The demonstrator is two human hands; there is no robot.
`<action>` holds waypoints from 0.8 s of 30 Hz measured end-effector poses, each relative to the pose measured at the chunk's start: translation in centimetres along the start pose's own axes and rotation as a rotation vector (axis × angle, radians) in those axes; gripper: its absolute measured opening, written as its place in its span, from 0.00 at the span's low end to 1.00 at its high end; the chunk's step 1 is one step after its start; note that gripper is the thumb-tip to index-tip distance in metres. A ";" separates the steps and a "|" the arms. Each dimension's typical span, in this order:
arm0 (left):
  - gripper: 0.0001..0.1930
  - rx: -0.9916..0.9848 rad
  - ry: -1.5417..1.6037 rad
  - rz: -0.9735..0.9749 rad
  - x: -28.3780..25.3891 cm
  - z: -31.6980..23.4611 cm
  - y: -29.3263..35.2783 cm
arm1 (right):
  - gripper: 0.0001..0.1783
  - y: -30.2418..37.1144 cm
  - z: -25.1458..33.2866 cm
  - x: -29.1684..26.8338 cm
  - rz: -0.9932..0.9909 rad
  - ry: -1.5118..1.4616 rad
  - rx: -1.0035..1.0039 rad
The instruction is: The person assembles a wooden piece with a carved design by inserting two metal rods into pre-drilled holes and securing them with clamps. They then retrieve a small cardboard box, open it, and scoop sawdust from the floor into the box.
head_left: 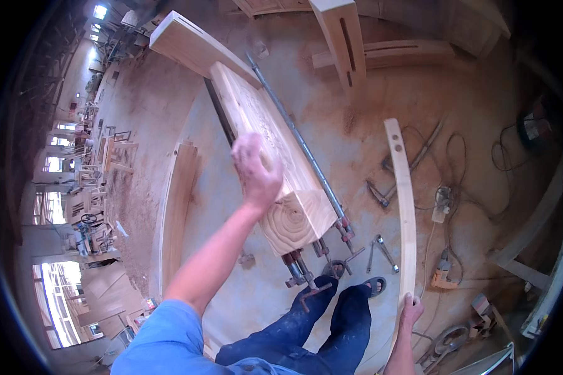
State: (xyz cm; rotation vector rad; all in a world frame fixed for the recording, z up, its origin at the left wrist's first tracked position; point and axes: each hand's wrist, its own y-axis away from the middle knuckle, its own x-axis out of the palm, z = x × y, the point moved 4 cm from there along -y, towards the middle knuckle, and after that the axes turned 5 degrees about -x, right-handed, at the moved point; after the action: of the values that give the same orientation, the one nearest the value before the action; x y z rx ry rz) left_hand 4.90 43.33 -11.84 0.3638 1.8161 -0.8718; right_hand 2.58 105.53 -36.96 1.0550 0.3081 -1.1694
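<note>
A large pale wooden assembly (300,219) stretches away in front of me, with a carved upper face and growth rings on its near end. A wide board (197,44) crosses its far end. Long metal bar clamps (294,134) run along it, their screw handles near my feet. My left hand (256,167) is over the left edge of the assembly, thumb apart from bent fingers; whether it presses on the wood is hard to tell. At the right, my right hand (411,309) grips the near end of a long, slightly curved wooden rail (406,212) with two round marks at its far end.
A wooden plank (176,212) stands left of the assembly. Slotted timbers (344,44) are at the far side. On the floor to the right are a hammer (378,194), a wrench (385,253), an orange power tool (443,272) and trailing cords. Furniture parts (91,200) line the left.
</note>
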 end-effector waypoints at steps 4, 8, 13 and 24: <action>0.44 -0.617 -0.007 0.089 4.9 8.3 -8.5 | 0.16 -0.2 13.3 2.3 0.121 -0.166 -0.130; 0.48 -0.845 0.085 0.266 6.4 9.5 -11.5 | 0.18 -3.5 24.1 10.8 0.246 -0.188 -0.228; 0.45 -0.768 -0.002 0.210 8.0 10.6 -11.2 | 0.19 -6.6 36.4 19.6 0.338 -0.156 -0.329; 0.44 -0.859 -0.019 0.302 7.5 9.7 -12.1 | 0.18 -8.0 44.5 29.6 0.377 -0.176 -0.631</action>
State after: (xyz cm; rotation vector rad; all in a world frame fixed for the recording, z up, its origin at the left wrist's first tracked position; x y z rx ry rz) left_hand 1.01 26.99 -15.69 0.0645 1.8717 0.1446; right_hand -5.60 52.14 -38.53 0.4252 0.2960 -0.7391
